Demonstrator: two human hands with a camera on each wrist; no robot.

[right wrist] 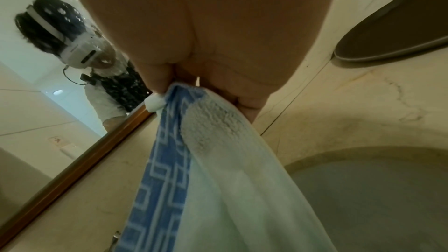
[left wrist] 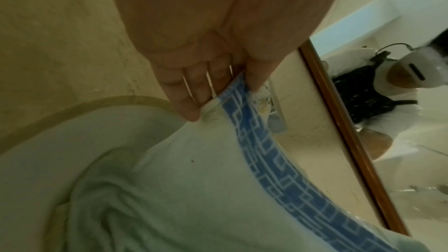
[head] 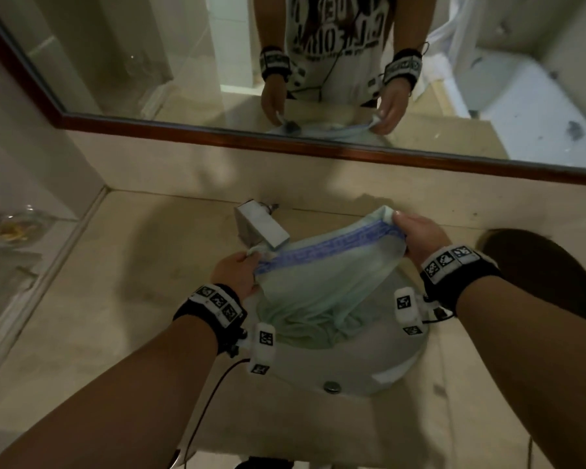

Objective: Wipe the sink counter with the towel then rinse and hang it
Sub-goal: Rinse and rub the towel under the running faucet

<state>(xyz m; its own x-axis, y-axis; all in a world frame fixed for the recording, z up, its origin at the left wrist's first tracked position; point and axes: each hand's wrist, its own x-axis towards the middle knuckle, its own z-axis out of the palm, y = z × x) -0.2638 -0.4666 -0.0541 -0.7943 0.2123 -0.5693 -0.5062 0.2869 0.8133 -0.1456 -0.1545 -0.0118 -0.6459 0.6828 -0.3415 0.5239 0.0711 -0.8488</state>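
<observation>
Over the sink basin (head: 352,363), the towel (head: 322,286) hung stretched between both hands by its blue-patterned edge. Left hand (head: 236,274) pinched one corner beside the faucet (head: 261,226); right hand (head: 420,236) pinched the other. Its lower folds bunched in the basin.

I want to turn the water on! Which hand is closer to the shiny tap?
Left. The left hand grips the pale green towel just below the boxy silver tap; the right hand is farther right.

Pale green towel (head: 322,292) — blue key-pattern band; beige counter (head: 115,299), seemingly marbled.
</observation>
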